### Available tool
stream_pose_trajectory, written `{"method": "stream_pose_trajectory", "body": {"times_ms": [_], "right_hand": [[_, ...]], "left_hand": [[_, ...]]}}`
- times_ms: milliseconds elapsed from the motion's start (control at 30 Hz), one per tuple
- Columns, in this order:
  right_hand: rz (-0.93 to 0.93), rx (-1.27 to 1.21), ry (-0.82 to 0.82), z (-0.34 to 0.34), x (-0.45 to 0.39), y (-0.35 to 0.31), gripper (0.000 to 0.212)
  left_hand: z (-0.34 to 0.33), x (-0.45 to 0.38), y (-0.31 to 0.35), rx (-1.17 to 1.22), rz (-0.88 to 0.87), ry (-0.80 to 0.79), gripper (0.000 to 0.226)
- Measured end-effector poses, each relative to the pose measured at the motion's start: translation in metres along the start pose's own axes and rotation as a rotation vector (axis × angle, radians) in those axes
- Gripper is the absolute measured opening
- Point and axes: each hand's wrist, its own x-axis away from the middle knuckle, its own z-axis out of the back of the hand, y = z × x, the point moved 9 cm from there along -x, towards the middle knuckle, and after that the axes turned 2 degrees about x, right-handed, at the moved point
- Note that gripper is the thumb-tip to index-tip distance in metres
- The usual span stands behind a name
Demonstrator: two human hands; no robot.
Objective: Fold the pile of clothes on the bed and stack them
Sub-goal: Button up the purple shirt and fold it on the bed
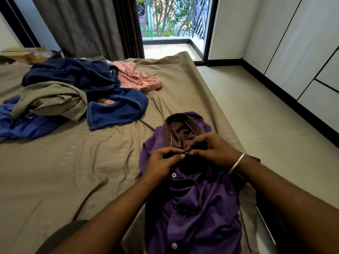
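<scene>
While both hands (187,154) pinch its placket, purple shirt (192,208) lies lengthwise, collar pointing away.

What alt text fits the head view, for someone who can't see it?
Both hands, left hand and right hand, pinch the front edges of a purple shirt just below its collar, seemingly at a button; the shirt lies flat on a tan bed. Unfolded clothes in blue, tan and pink are heaped further back on the left, near a balcony door.
</scene>
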Motion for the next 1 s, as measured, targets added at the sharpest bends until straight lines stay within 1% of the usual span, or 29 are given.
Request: {"method": "stream_pose_trajectory", "body": {"times_ms": [267,467,633,767,833,867,900,967,1000], "right_hand": [[-0.013,-0.063,-0.034,-0.001,0.001,0.003,0.012],[0.005,0.063,-0.008,-0.005,0.002,0.001,0.009],[-0.008,0.053,-0.023,-0.006,0.003,-0.001,0.008],[0.005,0.105,-0.038,-0.008,0.004,-0.004,0.009],[0.035,0.111,-0.031,-0.008,0.005,-0.007,0.008],[0.039,0.092,-0.007,-0.005,0.005,-0.008,0.013],[0.031,0.062,0.018,-0.001,0.006,-0.007,0.022],[0.020,0.052,0.040,0.008,0.008,-0.005,0.036],[0.026,0.099,0.039,0.011,0.009,-0.006,0.040]], "left_hand": [[0.000,0.000,0.001,-0.057,-0.022,-0.023,0.012],[-0.002,0.004,0.000,0.008,0.019,-0.030,0.007],[-0.001,0.003,-0.002,-0.003,0.040,-0.031,0.006],[-0.007,0.004,-0.007,-0.015,0.084,-0.080,0.016],[-0.003,0.002,-0.007,-0.011,0.099,-0.074,0.029],[-0.001,0.001,-0.004,-0.020,0.085,-0.066,0.033],[0.003,0.001,-0.001,-0.062,0.056,-0.049,0.033],[0.014,0.000,0.008,-0.249,-0.033,0.028,0.030],[0.020,0.001,0.012,-0.368,-0.079,0.092,0.032]]}}
